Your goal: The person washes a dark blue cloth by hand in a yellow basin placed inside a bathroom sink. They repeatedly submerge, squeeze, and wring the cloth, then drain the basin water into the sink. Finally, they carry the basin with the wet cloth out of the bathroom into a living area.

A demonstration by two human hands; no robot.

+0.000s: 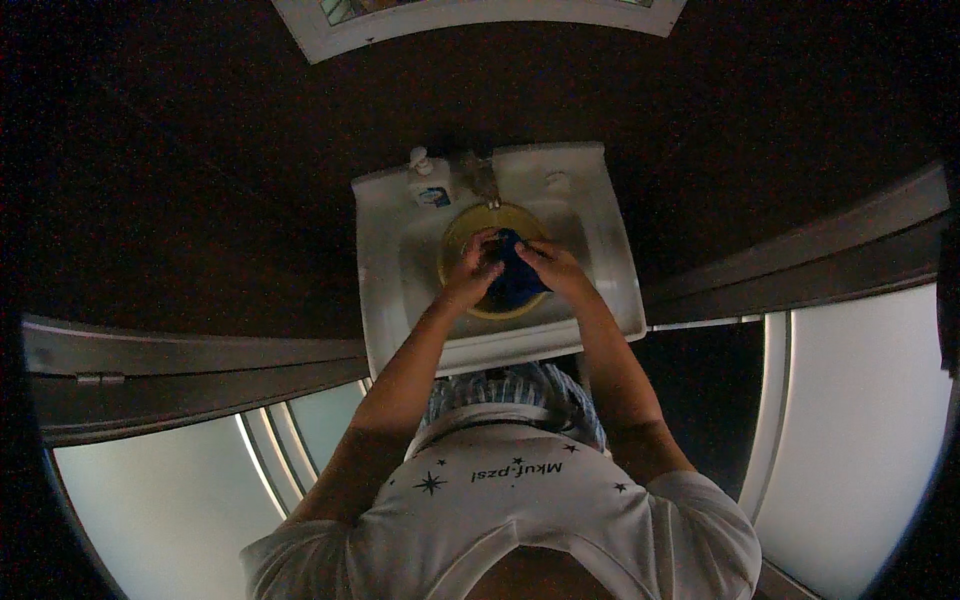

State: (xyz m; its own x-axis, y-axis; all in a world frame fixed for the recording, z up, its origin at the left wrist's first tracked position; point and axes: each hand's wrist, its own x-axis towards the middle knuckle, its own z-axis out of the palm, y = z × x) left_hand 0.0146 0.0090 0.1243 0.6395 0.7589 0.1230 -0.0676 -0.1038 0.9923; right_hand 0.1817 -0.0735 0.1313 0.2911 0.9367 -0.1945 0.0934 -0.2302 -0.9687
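My left hand [474, 268] and my right hand [553, 264] are over a round yellow basin [466, 219]. Between them is a dark blue cloth [517, 276], its upper part pinched by the fingers of both hands. The lower part of the cloth hangs down into the basin. Dim light hides the folds and whatever lies beneath the cloth. The basin stands in the bowl of a white washbasin [381, 259], directly below a metal faucet [480, 178].
A white pump bottle [429, 186] with a label stands on the washbasin's back left ledge. A small pale object [556, 180], perhaps a soap bar, lies on the back right ledge. Above, a white-framed mirror or window [352, 34] is on the dark wall. Frosted panels [172, 502] flank me.
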